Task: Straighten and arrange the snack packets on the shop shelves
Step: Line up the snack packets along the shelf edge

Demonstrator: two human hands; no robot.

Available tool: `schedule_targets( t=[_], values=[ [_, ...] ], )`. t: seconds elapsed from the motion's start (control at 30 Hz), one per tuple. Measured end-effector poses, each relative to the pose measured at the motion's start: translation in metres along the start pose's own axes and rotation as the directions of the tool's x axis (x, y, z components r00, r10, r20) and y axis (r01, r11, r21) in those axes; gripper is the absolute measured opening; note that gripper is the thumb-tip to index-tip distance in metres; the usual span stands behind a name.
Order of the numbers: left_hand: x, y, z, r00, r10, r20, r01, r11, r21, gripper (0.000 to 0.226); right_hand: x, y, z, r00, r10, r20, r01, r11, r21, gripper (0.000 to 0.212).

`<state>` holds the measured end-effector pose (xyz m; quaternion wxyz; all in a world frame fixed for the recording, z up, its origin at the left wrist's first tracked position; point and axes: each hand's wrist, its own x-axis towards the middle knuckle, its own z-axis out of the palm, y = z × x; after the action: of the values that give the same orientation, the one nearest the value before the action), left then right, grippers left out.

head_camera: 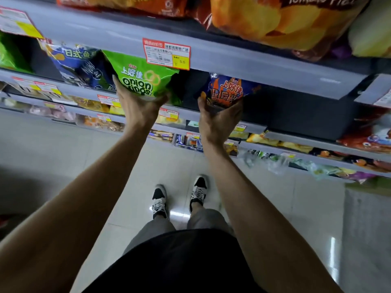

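Note:
A green onion rings packet (143, 76) stands on the second shelf from the top, leaning outward. My left hand (138, 106) grips its lower edge from below, thumb up its left side. To the right, a dark blue and orange snack packet (229, 89) sits on the same shelf. My right hand (218, 119) holds its bottom, fingers curled round its underside. A blue packet with white lettering (80, 64) stands just left of the green one.
The grey shelf edge (254, 62) above carries a red and white price tag (167, 53). Large orange chip bags (281, 20) fill the top shelf. Dark shelf space (306, 111) lies right of the blue packet. Lower shelves (296, 153) hold several snacks. Tiled floor (53, 144) lies below.

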<state>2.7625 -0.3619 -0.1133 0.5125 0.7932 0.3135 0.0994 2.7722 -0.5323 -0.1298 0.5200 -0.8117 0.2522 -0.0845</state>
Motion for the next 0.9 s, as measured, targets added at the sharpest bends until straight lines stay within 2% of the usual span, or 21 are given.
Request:
schedule_targets(
  t=[0.2, 0.37, 0.53, 0.73, 0.9],
  values=[
    [0.011, -0.005, -0.003, 0.997, 0.077, -0.031, -0.079, 0.995, -0.060, 0.100, 0.012, 0.005, 0.009, 0.996, 0.041, -0.074, -0.037, 0.998, 0.055, 0.118],
    [0.000, -0.017, -0.027, 0.984, 0.178, -0.028, -0.180, 0.979, -0.093, 0.093, 0.025, 0.010, 0.002, 0.999, 0.041, -0.030, -0.035, 0.984, 0.173, 0.080],
    [-0.020, -0.037, -0.061, 0.976, 0.217, 0.006, -0.215, 0.971, -0.107, 0.102, 0.002, 0.007, 0.006, 0.998, -0.018, -0.056, 0.030, 0.975, 0.219, 0.094],
    [-0.028, -0.071, -0.109, 0.981, 0.189, 0.035, -0.186, 0.978, -0.090, 0.090, -0.039, -0.013, 0.045, 0.996, -0.067, -0.050, 0.080, 0.948, 0.308, 0.100],
    [-0.031, -0.085, -0.137, 0.987, 0.157, 0.017, -0.156, 0.986, -0.063, 0.094, -0.065, -0.033, 0.090, 0.992, -0.125, 0.003, 0.119, 0.951, 0.287, 0.104]
  ],
)
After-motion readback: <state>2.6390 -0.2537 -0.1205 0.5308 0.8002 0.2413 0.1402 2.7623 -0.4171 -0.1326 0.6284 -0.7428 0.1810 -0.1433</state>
